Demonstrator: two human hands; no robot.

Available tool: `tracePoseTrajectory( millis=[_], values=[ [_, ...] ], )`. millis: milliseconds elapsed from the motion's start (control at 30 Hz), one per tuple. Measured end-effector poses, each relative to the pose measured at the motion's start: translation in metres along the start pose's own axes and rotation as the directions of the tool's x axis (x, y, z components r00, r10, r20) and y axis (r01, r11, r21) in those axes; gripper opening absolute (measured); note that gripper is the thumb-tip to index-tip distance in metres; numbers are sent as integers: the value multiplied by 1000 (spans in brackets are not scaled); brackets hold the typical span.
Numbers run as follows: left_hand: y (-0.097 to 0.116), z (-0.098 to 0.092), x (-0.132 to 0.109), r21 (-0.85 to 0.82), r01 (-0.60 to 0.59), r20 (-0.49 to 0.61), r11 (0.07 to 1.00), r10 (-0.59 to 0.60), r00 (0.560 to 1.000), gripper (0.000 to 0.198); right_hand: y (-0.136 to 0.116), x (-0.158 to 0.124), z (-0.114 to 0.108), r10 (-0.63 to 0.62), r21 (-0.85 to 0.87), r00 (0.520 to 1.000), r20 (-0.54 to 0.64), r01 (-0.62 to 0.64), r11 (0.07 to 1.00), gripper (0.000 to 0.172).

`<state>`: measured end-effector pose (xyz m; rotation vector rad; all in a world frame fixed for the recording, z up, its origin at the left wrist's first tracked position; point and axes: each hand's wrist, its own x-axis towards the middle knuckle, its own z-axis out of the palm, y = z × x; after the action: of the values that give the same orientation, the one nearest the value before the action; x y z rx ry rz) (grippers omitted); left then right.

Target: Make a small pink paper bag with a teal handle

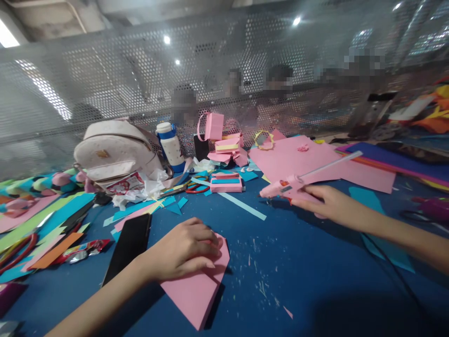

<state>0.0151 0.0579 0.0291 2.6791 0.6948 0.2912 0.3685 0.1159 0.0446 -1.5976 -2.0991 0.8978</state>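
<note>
Folded paper (196, 290) near centre was pink. Glue gun (284, 188) pink, glue stick (333, 164) whitish. Table (298, 271) dark blue, flecked with pale scraps. Phone (128, 245) black. Backpack (112, 152) cream-white. Bottle (170, 146) white, blue cap and base. Far sheet (315, 164) pink. Strip (242, 206) light blue. Far screen (105, 79) grey, dotted with holes.

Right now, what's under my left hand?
A pink paper lies under the left hand, on the blue table. Whatever is beneath the palm is covered and cannot be seen.
</note>
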Motion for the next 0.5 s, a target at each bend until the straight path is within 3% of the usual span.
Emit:
tracePoseTrajectory(
  millis=[100, 300, 500],
  values=[
    [-1, 1, -2, -7, -9, -21, 1000, 9, 1000, 58, 12, 9, -3, -12, -68, 997, -73, 7, 998, 56],
    [-2, 3, -3, -26, -23, -42, 999, 22, 999, 59, 45, 10, 6, -4, -58, 1000, -28, 2, 998, 56],
    [-1, 5, -5, -33, -6, -26, 999, 5, 1000, 60, 49, 1, -1, -43, -158, 997, -64, 33, 987, 50]
  ],
)
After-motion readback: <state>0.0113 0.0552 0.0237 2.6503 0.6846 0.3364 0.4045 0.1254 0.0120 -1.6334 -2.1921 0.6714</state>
